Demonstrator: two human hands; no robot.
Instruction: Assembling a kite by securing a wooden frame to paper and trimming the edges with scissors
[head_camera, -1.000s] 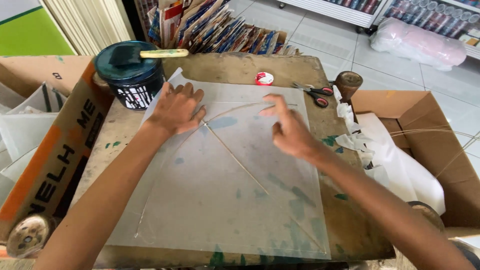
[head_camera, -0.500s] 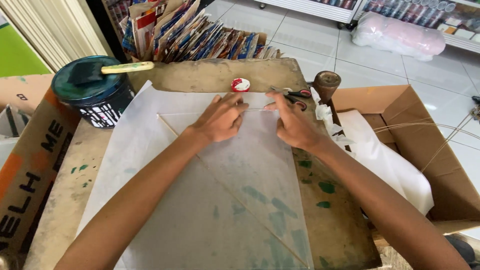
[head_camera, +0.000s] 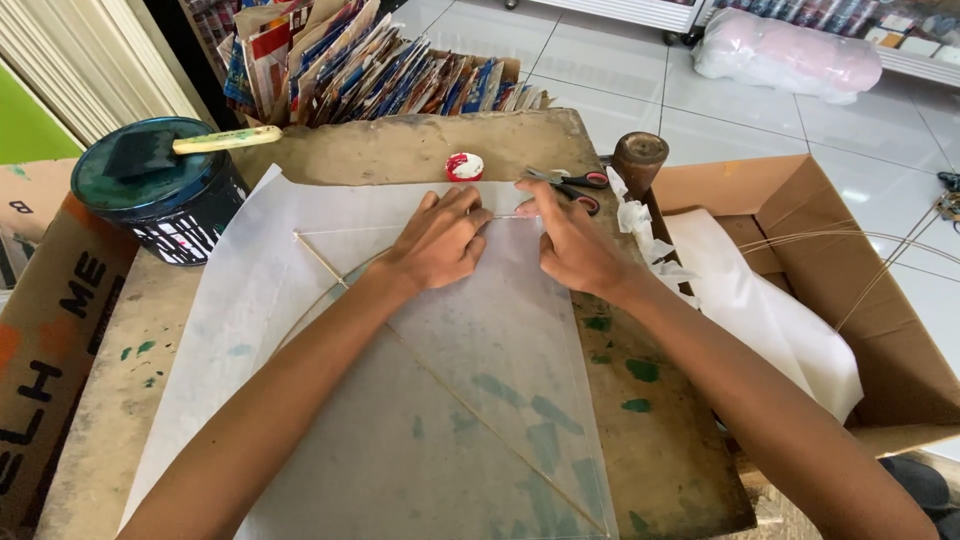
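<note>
The paper sheet (head_camera: 300, 400) under my hands is translucent white, and green smears show through it. My bench (head_camera: 660, 440) is dull brown with green paint blotches. The tub (head_camera: 165, 190) at the far left corner is dark teal, the scissors (head_camera: 570, 186) red-handled, the small cap (head_camera: 464, 166) red and white.

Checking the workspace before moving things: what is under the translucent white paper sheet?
Under the paper sheet, the green-stained wooden board shows through. Thin sticks cross the sheet; above or beneath is unclear.
</note>
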